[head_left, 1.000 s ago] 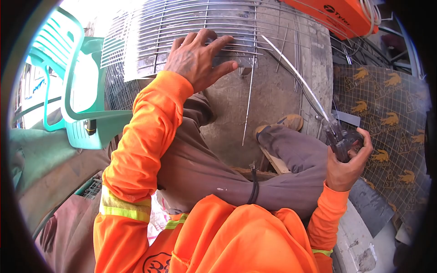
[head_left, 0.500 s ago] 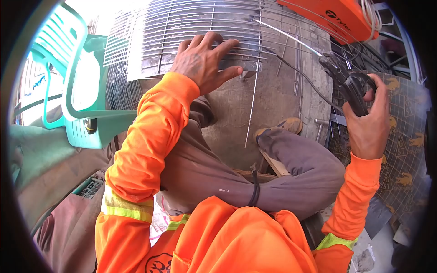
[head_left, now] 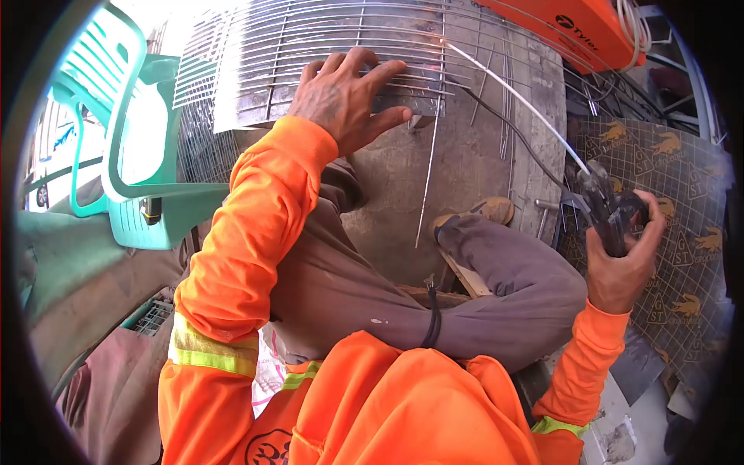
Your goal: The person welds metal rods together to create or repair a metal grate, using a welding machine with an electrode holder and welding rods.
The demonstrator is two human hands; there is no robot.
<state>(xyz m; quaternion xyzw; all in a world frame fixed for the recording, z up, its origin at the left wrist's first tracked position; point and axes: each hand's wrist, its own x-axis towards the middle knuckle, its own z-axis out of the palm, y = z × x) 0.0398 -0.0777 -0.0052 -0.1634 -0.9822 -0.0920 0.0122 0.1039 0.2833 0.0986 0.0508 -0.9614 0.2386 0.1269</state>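
Note:
My left hand [head_left: 341, 99] presses down on a grid of thin metal rods [head_left: 318, 46], fingers spread, thumb pointing right. The grid lies over a shiny metal sheet [head_left: 263, 108]. On the right, my right hand [head_left: 626, 260] is wrapped round a black electrode holder [head_left: 604, 209]. A long pale welding electrode [head_left: 515, 97] runs from the holder up and left, its glowing tip at the right part of the grid. One loose-ended rod [head_left: 428, 182] sticks out from the grid toward my legs.
An orange machine marked Tyler [head_left: 570, 35] stands at the top right. A green plastic chair [head_left: 147, 209] is at the left. Beside my right hand lies a patterned board [head_left: 682, 256]. A dark cable [head_left: 511, 128] crosses the concrete, near a hammer-like tool [head_left: 546, 206].
My right hand has moved down with the holder, and the electrode's angle is steeper. A small glow now shows at its tip. My left hand has stayed nearly in place.

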